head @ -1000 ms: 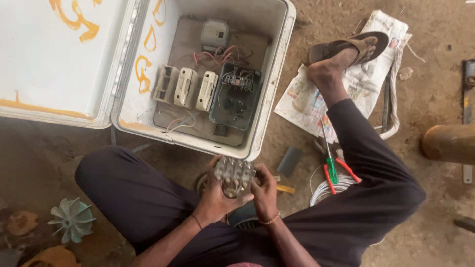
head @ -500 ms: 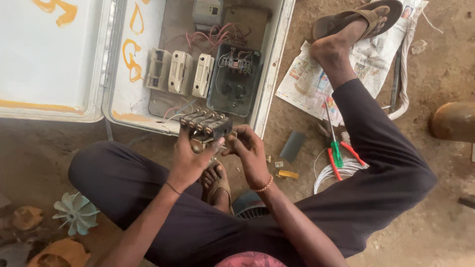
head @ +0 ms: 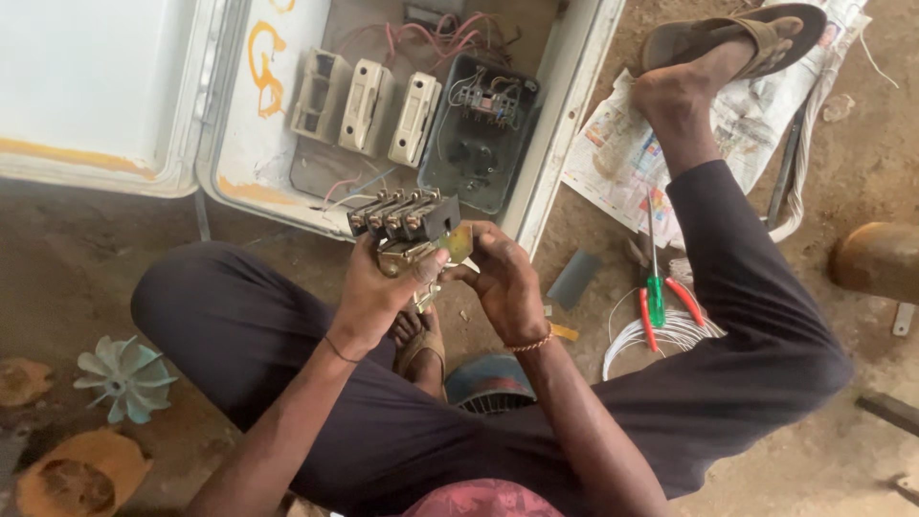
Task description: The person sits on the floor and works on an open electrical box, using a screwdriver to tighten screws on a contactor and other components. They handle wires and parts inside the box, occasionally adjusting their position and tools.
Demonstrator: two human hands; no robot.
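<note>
I sit on the dirt floor in front of an open white electrical box [head: 565, 124]. My left hand [head: 378, 287] grips a dark contactor block [head: 407, 218] with several metal terminals on top, held just below the box's rim. My right hand [head: 503, 282] pinches a small brass contact piece [head: 458, 243] against the block's right side. Inside the box are three cream fuse holders [head: 369, 107] and a black switch unit [head: 479, 134] with red and white wires.
A newspaper [head: 622, 153] lies to the right under my sandalled foot [head: 728, 43]. A green screwdriver [head: 654, 287], red-handled pliers [head: 684, 302] and a white wire coil [head: 651, 335] lie by my right knee. A pale fan impeller [head: 124, 375] lies at the left.
Both hands have lifted the contactor block up from my lap toward the box's lower rim. My right hand now holds a brass piece at the block's side.
</note>
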